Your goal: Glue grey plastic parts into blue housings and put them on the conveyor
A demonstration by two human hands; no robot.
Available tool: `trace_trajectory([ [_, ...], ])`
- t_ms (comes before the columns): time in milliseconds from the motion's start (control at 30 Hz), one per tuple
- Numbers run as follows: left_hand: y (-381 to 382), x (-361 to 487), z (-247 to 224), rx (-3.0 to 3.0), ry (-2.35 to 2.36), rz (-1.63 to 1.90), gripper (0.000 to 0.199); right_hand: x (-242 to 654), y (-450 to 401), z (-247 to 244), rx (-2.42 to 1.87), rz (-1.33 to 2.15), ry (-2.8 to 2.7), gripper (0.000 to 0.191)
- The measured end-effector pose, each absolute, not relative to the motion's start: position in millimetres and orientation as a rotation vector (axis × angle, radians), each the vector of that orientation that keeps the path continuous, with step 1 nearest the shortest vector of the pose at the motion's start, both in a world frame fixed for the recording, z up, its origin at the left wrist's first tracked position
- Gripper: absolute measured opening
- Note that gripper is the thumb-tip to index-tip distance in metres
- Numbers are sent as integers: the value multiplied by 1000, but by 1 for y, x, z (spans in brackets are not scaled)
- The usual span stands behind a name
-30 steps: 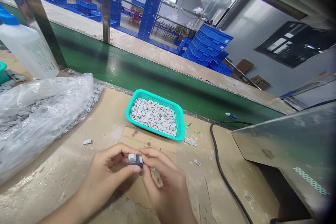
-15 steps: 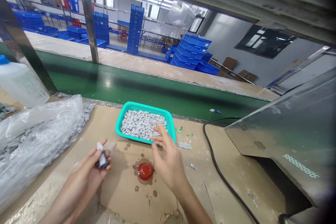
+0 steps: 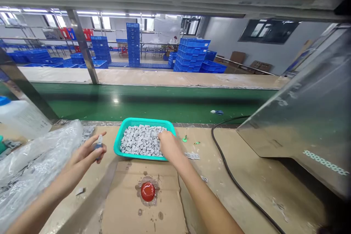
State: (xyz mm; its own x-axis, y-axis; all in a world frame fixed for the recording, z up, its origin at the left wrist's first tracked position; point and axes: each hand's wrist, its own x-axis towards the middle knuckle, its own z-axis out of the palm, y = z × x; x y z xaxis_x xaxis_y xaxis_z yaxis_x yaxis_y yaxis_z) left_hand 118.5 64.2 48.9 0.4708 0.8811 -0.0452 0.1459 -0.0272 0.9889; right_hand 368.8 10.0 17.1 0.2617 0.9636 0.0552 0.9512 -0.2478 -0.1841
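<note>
My left hand (image 3: 89, 151) is raised left of the turquoise basket, its fingers closed around a small blue-and-grey plastic piece (image 3: 99, 142). My right hand (image 3: 169, 145) reaches over the basket's right end. Its bent fingers touch the heap of small light-grey plastic pieces (image 3: 141, 139), and whatever lies between the fingertips is hidden. The turquoise basket (image 3: 117, 145) holds this heap. In front of it, a small red cup (image 3: 148, 191) stands on a wet-spotted cardboard sheet (image 3: 128, 208).
A clear plastic bag (image 3: 52, 164) of grey pieces and a white jug (image 3: 23, 117) occupy the left side. Right of the basket lie a strip of grey pieces (image 3: 192, 156) and green scraps (image 3: 184, 138). A black cable (image 3: 226, 170) runs beside a metal panel (image 3: 285, 117). Behind is a green belt (image 3: 153, 104).
My right hand has moved from above the basket's near edge down onto the grey pieces, its fingers closing. My left hand, with the blue-and-grey piece, has shifted left. The view has tilted.
</note>
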Motion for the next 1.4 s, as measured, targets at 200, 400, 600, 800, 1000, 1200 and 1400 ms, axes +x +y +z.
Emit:
trace_trajectory([
  [200, 166, 171, 42, 2029, 1224, 612, 34, 369, 5, 17, -2362, 12, -1835, 24],
  [400, 211, 200, 46, 2265, 1321, 568, 31, 370, 12, 18, -2426, 70, -1773, 25],
  [600, 141, 135, 57, 2439, 1160, 311, 33, 370, 13, 21, -2303, 67, -1693, 17],
  [800, 56, 56, 41, 2490, 1131, 78, 31, 373, 9, 22, -2028, 4, -1497, 23],
  [1000, 45, 45, 21, 2408, 1187, 153, 24, 372, 5, 19, -1794, 61, -1304, 31],
  [1200, 41, 55, 34, 1444, 1182, 604, 20, 383, -31, 33, -1613, 191, -1128, 35],
  [1400, 17, 110, 53, 732, 737, 603, 41, 407, -87, 49, -1564, 307, -723, 29],
])
